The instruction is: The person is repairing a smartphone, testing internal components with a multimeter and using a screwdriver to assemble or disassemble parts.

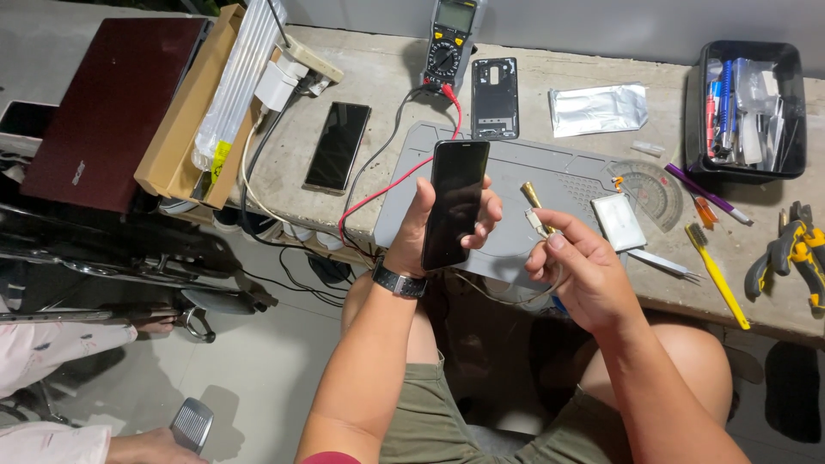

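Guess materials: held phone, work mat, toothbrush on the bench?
Phone: glossy black glass face, going by its mirror-like sheen.
Mat: likely matte grey silicone; moulded recesses and dimpled zones, no glare.
Toothbrush: yellow plastic handle, smooth and slightly translucent, with pale bristles.

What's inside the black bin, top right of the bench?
The black bin holds a jumble of tools: a blue-handled one, clear plastic packets and thin metal pieces. The top layer covers the bottom, so anything lower can't be seen.

Glossy black glass phone point(455, 202)
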